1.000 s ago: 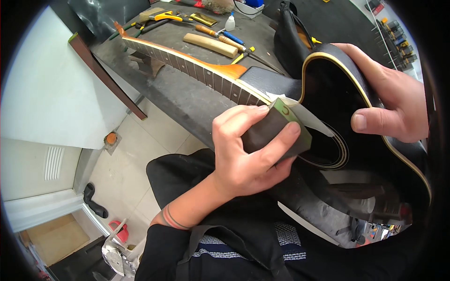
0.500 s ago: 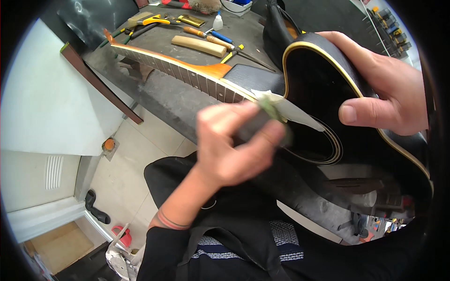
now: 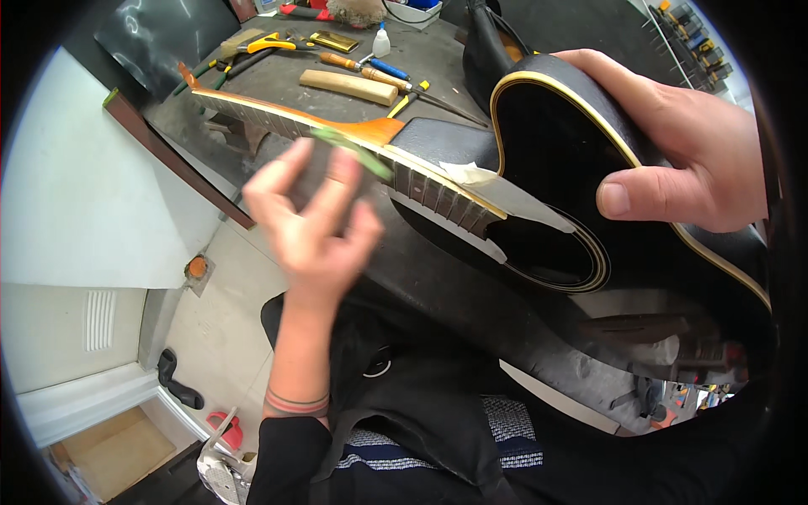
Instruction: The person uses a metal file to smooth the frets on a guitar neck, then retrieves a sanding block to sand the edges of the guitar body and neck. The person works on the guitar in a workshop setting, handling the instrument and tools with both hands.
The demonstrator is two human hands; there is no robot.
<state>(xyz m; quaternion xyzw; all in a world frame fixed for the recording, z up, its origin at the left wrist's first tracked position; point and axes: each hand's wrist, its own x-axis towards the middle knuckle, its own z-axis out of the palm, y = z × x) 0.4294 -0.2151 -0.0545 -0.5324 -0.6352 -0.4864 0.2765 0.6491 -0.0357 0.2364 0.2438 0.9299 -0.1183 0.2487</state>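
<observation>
At ten o'clock, a green-edged block (image 3: 362, 155) is pinched by the left hand (image 3: 308, 229) at the fretboard (image 3: 438, 199); at two, the guitar (image 3: 551, 156) is clasped by the right hand (image 3: 694, 156).

Across the grey workbench (image 3: 278, 84), a pale wood block (image 3: 348, 87), a white squeeze bottle (image 3: 382, 42), a wood-handled tool (image 3: 338, 61), a blue-handled one (image 3: 390, 69) and a yellow-and-black tool (image 3: 273, 42) are seen scattered. A long brown strip (image 3: 172, 156) is seen slanted in front of a white panel (image 3: 67, 194); a black shoe (image 3: 178, 383) is seen on the tiled floor (image 3: 231, 311), near a red object (image 3: 225, 429). Small yellow-and-black items are racked at upper right (image 3: 697, 50).
</observation>
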